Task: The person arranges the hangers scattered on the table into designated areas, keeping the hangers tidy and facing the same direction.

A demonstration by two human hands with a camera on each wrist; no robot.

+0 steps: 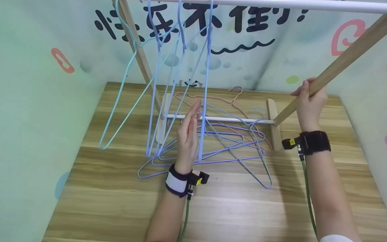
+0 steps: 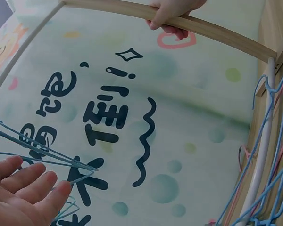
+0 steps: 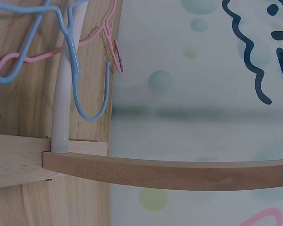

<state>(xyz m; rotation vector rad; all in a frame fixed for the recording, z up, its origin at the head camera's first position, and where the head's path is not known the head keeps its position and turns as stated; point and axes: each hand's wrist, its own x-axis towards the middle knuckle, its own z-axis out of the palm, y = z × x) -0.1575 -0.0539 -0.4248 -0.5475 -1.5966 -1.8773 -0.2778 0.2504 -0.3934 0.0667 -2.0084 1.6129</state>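
Note:
My right hand [image 1: 311, 109] grips the right wooden post [image 1: 348, 55] of a clothes rack, fingers wrapped round it. With fingers straight, my left hand [image 1: 187, 139] stands upright beside the blue wire hangers [image 1: 207, 67] that hang from the rack's top rail [image 1: 297, 4]. In the left wrist view its fingers [image 2: 49, 195] reach out near the hangers; whether they touch is hard to tell. One teal hanger [image 1: 119, 90] hangs apart at the left. The right wrist view shows only a fingertip at the right edge, by the post [image 3: 179, 174].
Several blue hangers [image 1: 228, 162] and a pink hanger [image 1: 235, 102] lie in a heap on the wood-look floor [image 1: 240, 215], around the rack's white lower rail [image 1: 227, 119]. A wooden foot [image 1: 274, 134] stands at the rack's right. Printed walls [image 1: 22, 101] close in the sides and back.

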